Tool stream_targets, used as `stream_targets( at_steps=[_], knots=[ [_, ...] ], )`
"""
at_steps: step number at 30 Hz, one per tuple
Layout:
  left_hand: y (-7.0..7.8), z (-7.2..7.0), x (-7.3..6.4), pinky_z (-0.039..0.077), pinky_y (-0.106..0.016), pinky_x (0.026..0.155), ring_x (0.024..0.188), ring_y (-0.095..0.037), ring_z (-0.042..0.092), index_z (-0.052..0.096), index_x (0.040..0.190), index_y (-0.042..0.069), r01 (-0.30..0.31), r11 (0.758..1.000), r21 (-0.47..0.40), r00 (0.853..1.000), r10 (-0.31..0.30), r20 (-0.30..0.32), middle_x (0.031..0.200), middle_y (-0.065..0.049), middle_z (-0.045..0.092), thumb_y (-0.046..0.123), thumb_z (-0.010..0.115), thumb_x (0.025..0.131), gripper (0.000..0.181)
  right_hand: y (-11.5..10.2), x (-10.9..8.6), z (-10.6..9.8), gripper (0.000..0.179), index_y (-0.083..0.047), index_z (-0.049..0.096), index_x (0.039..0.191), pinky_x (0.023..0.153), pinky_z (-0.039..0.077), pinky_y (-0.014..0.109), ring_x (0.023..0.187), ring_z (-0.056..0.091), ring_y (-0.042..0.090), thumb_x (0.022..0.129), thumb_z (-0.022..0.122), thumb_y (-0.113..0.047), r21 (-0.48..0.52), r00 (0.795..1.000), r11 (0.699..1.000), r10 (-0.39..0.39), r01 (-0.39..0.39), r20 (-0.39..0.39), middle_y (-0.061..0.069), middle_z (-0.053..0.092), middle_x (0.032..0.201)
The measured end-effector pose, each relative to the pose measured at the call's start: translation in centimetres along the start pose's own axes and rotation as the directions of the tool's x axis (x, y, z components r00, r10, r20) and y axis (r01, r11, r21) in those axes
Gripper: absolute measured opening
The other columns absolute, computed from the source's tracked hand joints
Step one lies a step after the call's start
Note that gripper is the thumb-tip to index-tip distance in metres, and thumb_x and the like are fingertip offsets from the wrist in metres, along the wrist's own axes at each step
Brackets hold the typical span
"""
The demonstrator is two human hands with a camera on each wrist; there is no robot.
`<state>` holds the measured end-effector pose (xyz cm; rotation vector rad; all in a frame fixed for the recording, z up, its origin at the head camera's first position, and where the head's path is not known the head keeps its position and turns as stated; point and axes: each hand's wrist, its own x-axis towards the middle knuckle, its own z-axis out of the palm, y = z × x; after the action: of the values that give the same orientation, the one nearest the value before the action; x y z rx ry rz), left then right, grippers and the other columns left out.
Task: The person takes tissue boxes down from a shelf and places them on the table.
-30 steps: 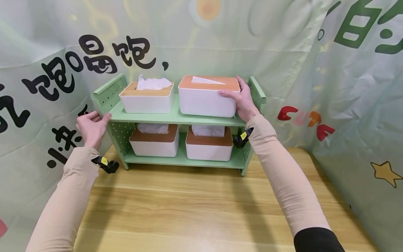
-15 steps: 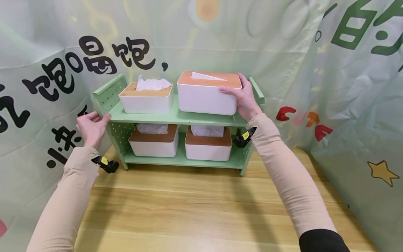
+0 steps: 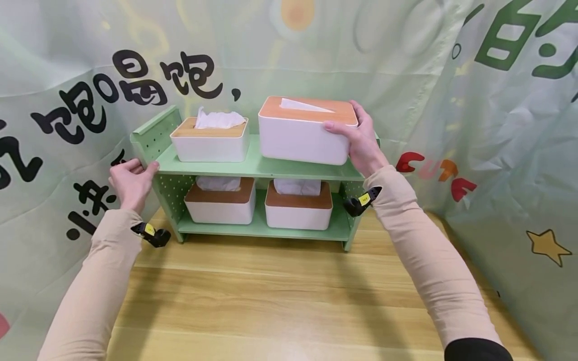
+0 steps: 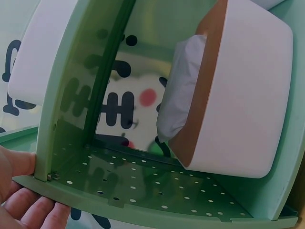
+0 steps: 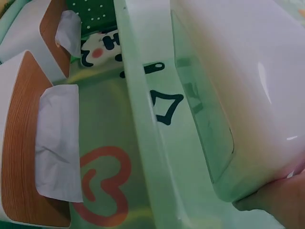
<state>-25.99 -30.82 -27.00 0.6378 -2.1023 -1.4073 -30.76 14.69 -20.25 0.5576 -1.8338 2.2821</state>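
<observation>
My right hand (image 3: 365, 140) grips the right end of a white tissue box (image 3: 303, 139) with a light wood lid, thumb on its front face. That box is tilted and raised off the upper right of a green two-tier shelf rack (image 3: 253, 169); the right wrist view shows a gap beneath its base (image 5: 205, 124). At the rack's left side, my left hand (image 3: 131, 184) pinches the front edge where the upper shelf meets the perforated side panel (image 4: 143, 181). Another tissue box (image 3: 209, 149) with tissue sticking out stands on the upper left.
Two tissue boxes with darker wood lids, a left one (image 3: 220, 213) and a right one (image 3: 298, 217), stand on the lower shelf. The rack stands on a wooden table (image 3: 271, 296). A printed cloth (image 3: 406, 60) hangs behind and at both sides.
My right hand has raised the tissue box off the upper shelf and brought it slightly right and closer. My left hand has stayed on the rack.
</observation>
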Motion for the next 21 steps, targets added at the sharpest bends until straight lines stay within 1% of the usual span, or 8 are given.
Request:
stream_targets(
  at_steps=[3,5,8,10,12,18,21],
  knots=[
    [-0.1,0.0,0.0,0.049,-0.003,0.071,0.067,0.017,0.053,0.061,0.136,0.013,0.001,1.0,-0.002,1.0,-0.001,-0.001,0.133,-0.014,0.063,0.026,0.073,0.091,0.049,-0.4,-0.4,0.1,0.07,-0.013,0.04,0.142,0.076,0.063,0.031,0.11,0.061,0.023,0.081,0.075,-0.005,0.007,1.0,1.0,-0.009,0.009,0.008,0.006,0.052,0.126],
    [-0.1,0.0,0.0,0.05,-0.003,0.072,0.067,0.017,0.053,0.061,0.136,0.013,0.003,1.0,-0.002,1.0,-0.003,-0.002,0.133,-0.014,0.063,0.026,0.072,0.091,0.049,-0.6,-0.7,0.2,0.068,-0.013,0.042,0.14,0.076,0.063,0.031,0.11,0.06,0.023,0.081,0.074,-0.004,0.01,1.0,1.0,-0.015,0.015,0.011,0.006,0.052,0.125],
    [-0.1,0.1,0.0,0.052,-0.004,0.077,0.067,0.017,0.053,0.061,0.137,0.013,0.005,1.0,0.006,1.0,-0.006,0.003,0.134,-0.014,0.062,0.027,0.072,0.091,0.049,-1.0,-1.2,0.4,0.067,-0.014,0.042,0.138,0.076,0.062,0.031,0.111,0.059,0.024,0.081,0.074,-0.003,0.011,1.0,1.0,-0.019,0.019,0.016,0.007,0.052,0.125],
    [-0.1,0.1,0.0,0.053,-0.006,0.081,0.068,0.017,0.053,0.06,0.138,0.014,0.007,1.0,0.013,1.0,-0.007,0.008,0.135,-0.014,0.062,0.028,0.072,0.092,0.05,-1.3,-1.5,0.6,0.068,-0.015,0.042,0.139,0.077,0.062,0.031,0.113,0.058,0.025,0.08,0.074,-0.003,0.007,1.0,1.0,-0.018,0.017,0.017,0.007,0.051,0.126],
    [-0.1,0.1,0.1,0.054,-0.007,0.082,0.068,0.017,0.053,0.06,0.138,0.014,0.009,1.0,0.013,1.0,-0.009,0.01,0.135,-0.014,0.062,0.028,0.072,0.092,0.05,-1.7,-1.9,0.7,0.071,-0.016,0.04,0.142,0.079,0.061,0.031,0.115,0.057,0.025,0.08,0.074,-0.003,0.006,1.0,1.0,-0.01,0.01,0.015,0.007,0.05,0.129],
    [-0.2,0.0,0.1,0.049,-0.001,0.07,0.066,0.017,0.054,0.06,0.137,0.012,0.012,1.0,-0.012,1.0,-0.012,0.009,0.131,-0.013,0.063,0.025,0.073,0.091,0.049,-2.9,-3.4,0.8,0.085,-0.017,0.029,0.154,0.084,0.059,0.031,0.121,0.054,0.027,0.082,0.073,-0.006,-0.024,1.0,0.999,0.021,-0.021,0.019,0.009,0.045,0.141],
    [-0.1,0.0,0.1,0.049,-0.002,0.071,0.067,0.017,0.054,0.06,0.137,0.012,0.004,1.0,-0.005,1.0,-0.004,0.01,0.132,-0.014,0.063,0.026,0.072,0.091,0.049,-3.5,-4.1,0.9,0.086,-0.018,0.027,0.155,0.085,0.058,0.031,0.123,0.052,0.028,0.082,0.072,-0.006,-0.031,0.999,0.999,0.034,-0.033,0.025,0.01,0.043,0.144]
  ],
)
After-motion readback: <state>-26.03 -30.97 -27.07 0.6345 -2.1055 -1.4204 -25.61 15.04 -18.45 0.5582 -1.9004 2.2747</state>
